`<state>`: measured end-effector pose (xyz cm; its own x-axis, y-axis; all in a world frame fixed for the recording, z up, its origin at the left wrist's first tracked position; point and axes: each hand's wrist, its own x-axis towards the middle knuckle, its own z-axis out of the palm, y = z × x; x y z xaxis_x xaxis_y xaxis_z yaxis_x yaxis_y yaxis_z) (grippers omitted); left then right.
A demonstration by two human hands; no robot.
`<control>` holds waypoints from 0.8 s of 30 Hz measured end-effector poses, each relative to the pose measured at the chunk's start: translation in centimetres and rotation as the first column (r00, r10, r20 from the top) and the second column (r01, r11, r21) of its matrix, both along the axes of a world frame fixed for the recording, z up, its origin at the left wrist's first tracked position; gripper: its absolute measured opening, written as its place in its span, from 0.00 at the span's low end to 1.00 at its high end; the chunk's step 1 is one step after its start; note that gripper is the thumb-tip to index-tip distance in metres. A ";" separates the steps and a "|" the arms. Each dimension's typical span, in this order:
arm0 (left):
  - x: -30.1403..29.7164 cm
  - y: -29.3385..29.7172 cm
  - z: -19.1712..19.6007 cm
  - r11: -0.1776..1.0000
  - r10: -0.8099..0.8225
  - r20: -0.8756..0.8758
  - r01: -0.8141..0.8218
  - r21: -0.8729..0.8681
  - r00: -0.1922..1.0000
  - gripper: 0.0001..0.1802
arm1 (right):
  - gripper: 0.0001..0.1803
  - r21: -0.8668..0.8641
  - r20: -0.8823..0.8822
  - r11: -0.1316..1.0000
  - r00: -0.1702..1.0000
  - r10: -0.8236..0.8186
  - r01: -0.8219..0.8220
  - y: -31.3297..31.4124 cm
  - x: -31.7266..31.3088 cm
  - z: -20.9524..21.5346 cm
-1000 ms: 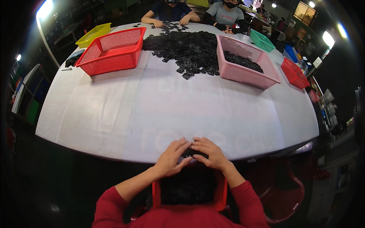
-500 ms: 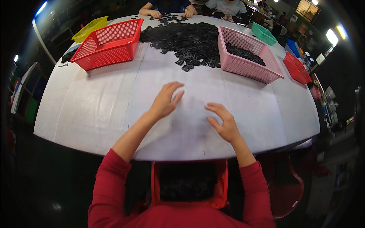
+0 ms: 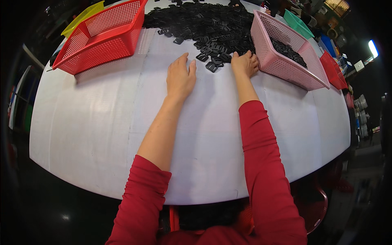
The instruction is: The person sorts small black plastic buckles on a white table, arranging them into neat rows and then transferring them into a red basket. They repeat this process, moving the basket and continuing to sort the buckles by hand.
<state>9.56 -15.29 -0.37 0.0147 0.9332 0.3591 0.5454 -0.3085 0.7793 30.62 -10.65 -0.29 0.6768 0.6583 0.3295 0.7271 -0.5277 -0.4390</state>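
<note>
— Where do we find the hands?

— We see both stretched out toward the far edge of the white table (image 3: pixel 102 134). The left hand (image 3: pixel 180 77) lies flat, palm down, fingers straight and close together, holding nothing; its fingertips stop just short of the loose pieces at the near fringe of the heap of black plastic buckles (image 3: pixel 208 26).

— And the other one?

— The right hand (image 3: pixel 245 63) rests at the heap's near right fringe, fingers curled down among the buckles and touching them. We cannot tell whether it has any gripped, since the fingertips are hidden under the knuckles. It sits just beside the near end of the pink basket (image 3: pixel 286 61).

— What is in that basket?

— We make out more black buckles in it, along its far side. It stands toward the table's right edge.

— What else do we have on the table?

— A red basket (image 3: pixel 102 36) stands at the far left corner, well apart from the left hand, with a yellow basket (image 3: pixel 81 16) behind it. Past the pink one, along the right edge, we see a green basket (image 3: pixel 300 24) and a second red basket (image 3: pixel 335 69). Both forearms wear red sleeves (image 3: pixel 261 155), the left one pushed up toward the elbow.
</note>
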 end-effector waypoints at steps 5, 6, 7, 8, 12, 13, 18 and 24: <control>-1.3 0.3 0.2 1.000 0.019 -0.031 -0.019 0.016 0.999 0.25 | 0.38 0.146 -0.092 0.980 0.985 0.146 -0.132 0.3 -1.8 0.8; -0.4 0.4 0.3 1.000 -0.008 -0.021 0.008 0.020 1.000 0.24 | 0.39 0.177 -0.093 0.980 0.989 0.110 -0.093 1.3 0.8 0.5; -0.1 0.5 0.4 0.999 -0.022 -0.024 0.022 0.026 0.999 0.24 | 0.40 0.210 -0.109 0.976 0.990 0.088 -0.063 2.3 2.5 0.1; -0.1 0.6 0.4 1.000 -0.018 -0.020 0.019 0.024 1.000 0.24 | 0.42 0.261 -0.126 0.964 0.989 0.083 -0.047 3.0 2.8 0.1; -0.2 0.2 0.2 1.000 0.008 -0.024 -0.008 0.011 1.000 0.24 | 0.40 0.137 -0.160 0.982 0.975 0.152 -0.130 4.2 2.8 0.9; -0.4 0.2 0.3 1.000 0.018 -0.030 -0.018 0.007 0.999 0.24 | 0.40 0.201 -0.244 0.961 0.940 0.238 -0.192 4.3 3.2 1.0; -0.8 0.3 0.2 1.000 -0.001 -0.064 0.002 0.010 0.998 0.24 | 0.40 0.297 -0.190 0.937 0.950 0.246 -0.184 5.5 3.9 -0.5; 0.1 -0.4 0.8 0.999 -0.052 -0.167 0.052 -0.007 0.985 0.27 | 0.42 0.233 -0.184 0.902 0.894 0.409 -0.364 6.8 6.3 0.3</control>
